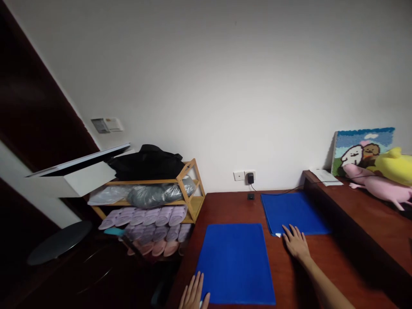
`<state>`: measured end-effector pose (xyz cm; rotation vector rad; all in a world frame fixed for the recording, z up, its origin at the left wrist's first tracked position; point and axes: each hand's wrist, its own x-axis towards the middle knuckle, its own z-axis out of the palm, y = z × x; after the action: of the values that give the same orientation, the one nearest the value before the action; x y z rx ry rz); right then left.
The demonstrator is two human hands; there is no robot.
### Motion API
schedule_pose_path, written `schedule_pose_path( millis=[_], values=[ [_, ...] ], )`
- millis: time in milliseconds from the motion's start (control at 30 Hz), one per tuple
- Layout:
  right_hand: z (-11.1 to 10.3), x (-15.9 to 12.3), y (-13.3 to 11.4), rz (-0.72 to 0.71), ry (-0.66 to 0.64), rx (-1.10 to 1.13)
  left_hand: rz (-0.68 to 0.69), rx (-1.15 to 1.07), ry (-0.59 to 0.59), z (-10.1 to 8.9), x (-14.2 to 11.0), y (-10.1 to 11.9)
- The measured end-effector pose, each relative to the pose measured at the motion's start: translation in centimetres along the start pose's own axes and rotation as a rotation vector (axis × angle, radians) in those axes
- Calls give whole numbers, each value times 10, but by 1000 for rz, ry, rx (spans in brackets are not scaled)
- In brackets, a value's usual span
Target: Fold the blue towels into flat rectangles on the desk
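Observation:
Two blue folded cloths lie flat on a reddish-brown wooden table. The nearer blue cloth is a smooth rectangle, and my left hand rests at its lower left corner with fingers stretched out. A bit of white shows by that thumb, too small to make out. Farther back on the right is the second blue cloth, which looks layered along its left edge. My right hand lies at its front edge, fingers spread, fingertips on the cloth. A small white tag sticks out beside those fingers.
A raised wooden ledge borders the table's right, bearing a pink plush toy, a yellow plush and a picture. A black adapter sits in the wall socket. Left stands a shoe rack with several slippers; a round stool is nearby.

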<state>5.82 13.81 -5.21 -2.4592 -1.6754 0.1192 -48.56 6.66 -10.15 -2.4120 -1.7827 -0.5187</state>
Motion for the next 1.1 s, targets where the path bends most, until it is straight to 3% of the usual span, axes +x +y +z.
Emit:
schedule_pose_path(
  millis=[267, 533, 667, 800, 867, 1000, 1100],
  values=[
    [15, -117, 8, -28, 80, -66, -34, 53, 42, -19, 4, 23],
    [13, -210, 10, -67, 102, -7, -81, 52, -146, -46, 12, 37],
    [12, -228, 11, -79, 141, 13, -74, 59, -112, -55, 9, 40],
    [2, -231, 0, -94, 176, 52, 60, 45, 84, -62, 1, 42],
    [-4, -231, -17, -193, 204, 101, 114, 18, 127, -63, -5, 41],
    [-2, -234, -69, -512, 221, 185, 161, -23, 77, -59, -19, 33],
    [14, -235, -96, -579, 269, 143, 187, 4, 24, -57, -27, 21]
  ],
)
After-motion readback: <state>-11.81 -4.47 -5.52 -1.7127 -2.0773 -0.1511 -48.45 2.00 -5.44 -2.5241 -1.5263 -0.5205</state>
